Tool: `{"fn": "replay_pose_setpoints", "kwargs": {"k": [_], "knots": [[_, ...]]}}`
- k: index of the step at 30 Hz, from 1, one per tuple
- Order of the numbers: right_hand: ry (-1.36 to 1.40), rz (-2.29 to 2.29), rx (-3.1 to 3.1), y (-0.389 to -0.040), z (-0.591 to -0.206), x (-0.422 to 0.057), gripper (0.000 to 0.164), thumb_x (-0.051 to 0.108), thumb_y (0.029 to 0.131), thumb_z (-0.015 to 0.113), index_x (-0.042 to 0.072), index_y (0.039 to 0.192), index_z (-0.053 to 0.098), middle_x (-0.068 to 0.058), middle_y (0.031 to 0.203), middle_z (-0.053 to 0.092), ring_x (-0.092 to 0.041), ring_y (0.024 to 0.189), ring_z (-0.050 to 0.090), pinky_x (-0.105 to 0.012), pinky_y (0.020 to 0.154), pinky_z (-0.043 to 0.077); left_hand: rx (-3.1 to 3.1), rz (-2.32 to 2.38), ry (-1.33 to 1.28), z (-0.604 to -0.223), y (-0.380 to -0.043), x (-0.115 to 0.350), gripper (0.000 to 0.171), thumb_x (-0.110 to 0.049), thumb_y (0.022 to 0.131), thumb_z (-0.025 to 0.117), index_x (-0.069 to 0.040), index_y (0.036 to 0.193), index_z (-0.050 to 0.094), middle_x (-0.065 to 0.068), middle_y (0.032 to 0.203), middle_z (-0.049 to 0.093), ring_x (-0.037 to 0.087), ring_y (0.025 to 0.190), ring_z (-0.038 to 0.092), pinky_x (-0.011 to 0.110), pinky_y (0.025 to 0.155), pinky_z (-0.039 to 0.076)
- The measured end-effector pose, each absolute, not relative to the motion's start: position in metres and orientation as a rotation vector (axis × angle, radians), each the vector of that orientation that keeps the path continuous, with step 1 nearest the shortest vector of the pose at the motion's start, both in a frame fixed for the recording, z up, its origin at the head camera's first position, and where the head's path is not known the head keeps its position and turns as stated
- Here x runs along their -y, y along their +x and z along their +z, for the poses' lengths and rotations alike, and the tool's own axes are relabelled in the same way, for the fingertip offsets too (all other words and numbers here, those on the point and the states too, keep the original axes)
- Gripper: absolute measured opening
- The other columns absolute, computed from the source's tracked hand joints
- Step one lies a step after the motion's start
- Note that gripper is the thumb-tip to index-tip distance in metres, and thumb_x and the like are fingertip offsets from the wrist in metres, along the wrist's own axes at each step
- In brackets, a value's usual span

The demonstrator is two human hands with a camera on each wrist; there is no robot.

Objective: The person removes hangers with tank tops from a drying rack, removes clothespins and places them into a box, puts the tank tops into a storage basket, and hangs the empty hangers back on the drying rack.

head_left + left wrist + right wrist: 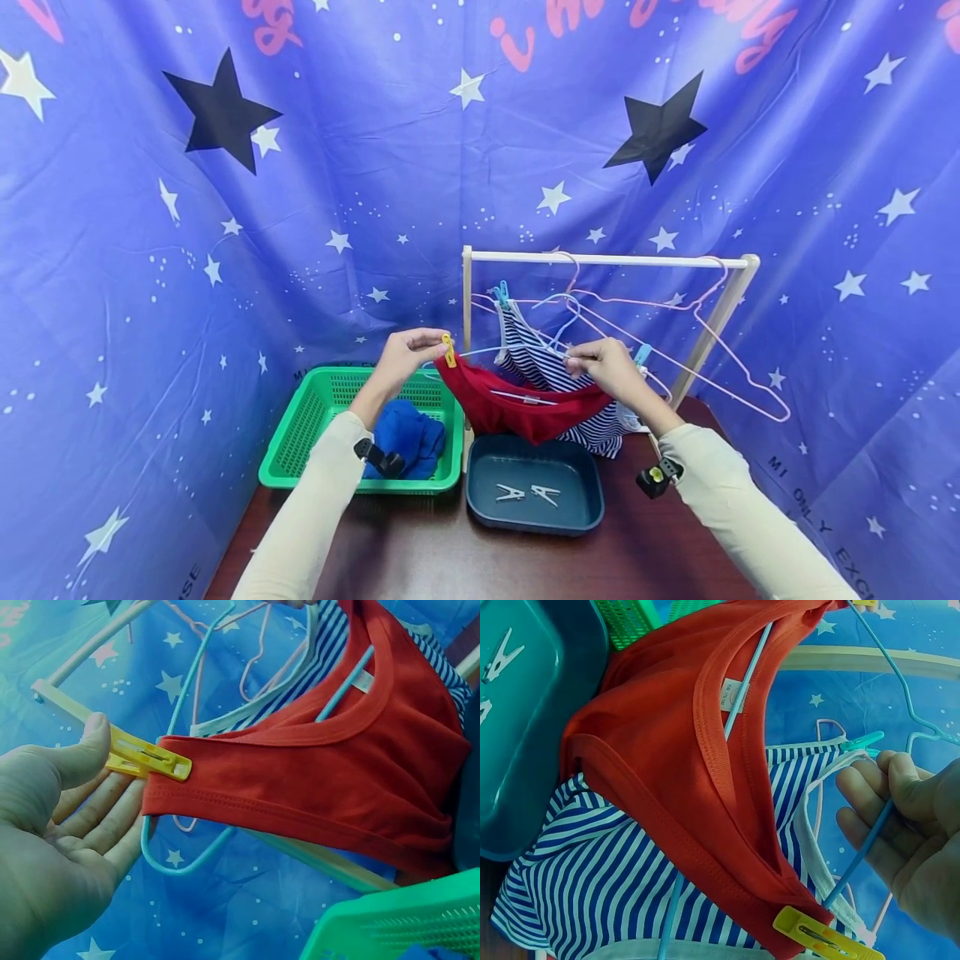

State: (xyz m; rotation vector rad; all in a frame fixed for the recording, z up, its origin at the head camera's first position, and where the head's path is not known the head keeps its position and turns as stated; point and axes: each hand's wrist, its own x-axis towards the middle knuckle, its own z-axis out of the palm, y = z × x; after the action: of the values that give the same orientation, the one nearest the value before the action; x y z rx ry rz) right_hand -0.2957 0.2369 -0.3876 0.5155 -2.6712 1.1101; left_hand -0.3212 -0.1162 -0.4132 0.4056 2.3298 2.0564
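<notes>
A red tank top [517,412] hangs on a light blue hanger [861,855], its neckline facing up. My left hand [401,362] pinches a yellow clothespin [150,756] clipped over one strap and the hanger's end. With thumb and fingers my right hand [607,367] grips the hanger's sloping wire, close to the other strap. That strap carries a second yellow clothespin [825,936], seen in the right wrist view. Behind the red top, a blue-and-white striped top [525,342] hangs with light blue clothespins [501,293] at its shoulders.
Pink hangers [738,367] hang on a rack [600,259]. Blue cloth [408,442] lies in a green basket [281,442] at left. In front of the rack, a dark blue tray [534,518] holds two whitish clothespins [544,495]. Below is a brown table [420,550].
</notes>
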Motion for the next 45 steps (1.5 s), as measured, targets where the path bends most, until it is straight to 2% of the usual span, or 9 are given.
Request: {"fn": "replay_pose_setpoints", "kwargs": {"k": [7, 16, 21, 27, 34, 45], "knots": [[0.539, 1.067, 2.683, -0.2954, -0.3859, -0.2349, 0.010, -0.003, 0.091, 0.070, -0.009, 0.095, 0.077, -0.018, 0.075, 0.075, -0.035, 0.069, 0.074, -0.039, 0.074, 0.062, -2.218, 2.045, 0.297, -0.4111, -0.3230, 0.1180, 0.036, -0.010, 0.097, 0.068, 0.007, 0.129, 0.064, 0.009, 0.111, 0.077, 0.007, 0.092, 0.071, 0.035, 0.097, 0.057], [0.551, 1.089, 2.705, -0.2933, -0.3865, -0.2337, 0.011, -0.002, 0.092, 0.070, -0.008, 0.097, 0.077, -0.019, 0.077, 0.075, -0.034, 0.070, 0.074, -0.042, 0.075, 0.062, -2.117, 2.028, 0.224, -0.4102, -0.3222, 0.1188, 0.039, -0.009, 0.100, 0.064, 0.009, 0.134, 0.059, 0.019, 0.125, 0.072, 0.009, 0.094, 0.071, 0.033, 0.097, 0.057], [0.561, 1.082, 2.713, -0.2937, -0.3878, -0.2331, 0.012, -0.003, 0.092, 0.070, -0.010, 0.098, 0.077, -0.019, 0.076, 0.075, -0.029, 0.068, 0.074, -0.040, 0.072, 0.062, -2.084, 2.040, 0.213, -0.4124, -0.3236, 0.1195, 0.035, -0.009, 0.100, 0.063, 0.007, 0.131, 0.061, 0.025, 0.131, 0.067, 0.009, 0.094, 0.071, 0.033, 0.097, 0.057], [0.579, 1.071, 2.714, -0.2948, -0.3888, -0.2315, 0.010, -0.003, 0.091, 0.070, -0.008, 0.096, 0.077, -0.017, 0.076, 0.075, -0.022, 0.065, 0.073, -0.034, 0.070, 0.062, -2.045, 2.040, 0.162, -0.4133, -0.3244, 0.1204, 0.034, -0.007, 0.100, 0.062, 0.006, 0.131, 0.062, 0.025, 0.132, 0.066, 0.008, 0.092, 0.072, 0.036, 0.100, 0.056], [0.582, 1.044, 2.723, -0.2949, -0.3907, -0.2302, 0.010, -0.001, 0.091, 0.071, -0.006, 0.095, 0.078, -0.015, 0.076, 0.075, -0.019, 0.064, 0.073, -0.036, 0.072, 0.062, -2.044, 2.023, 0.128, -0.4137, -0.3239, 0.1215, 0.033, -0.008, 0.100, 0.063, 0.005, 0.130, 0.063, 0.024, 0.132, 0.066, 0.009, 0.091, 0.072, 0.030, 0.092, 0.059], [0.576, 1.086, 2.734, -0.2955, -0.3913, -0.2272, 0.012, -0.003, 0.092, 0.069, -0.009, 0.100, 0.077, -0.018, 0.077, 0.075, -0.030, 0.069, 0.075, -0.038, 0.072, 0.063, -2.085, 2.017, 0.087, -0.4166, -0.3256, 0.1210, 0.030, -0.007, 0.100, 0.062, 0.004, 0.128, 0.065, 0.023, 0.128, 0.069, 0.009, 0.088, 0.072, 0.030, 0.090, 0.060]]}}
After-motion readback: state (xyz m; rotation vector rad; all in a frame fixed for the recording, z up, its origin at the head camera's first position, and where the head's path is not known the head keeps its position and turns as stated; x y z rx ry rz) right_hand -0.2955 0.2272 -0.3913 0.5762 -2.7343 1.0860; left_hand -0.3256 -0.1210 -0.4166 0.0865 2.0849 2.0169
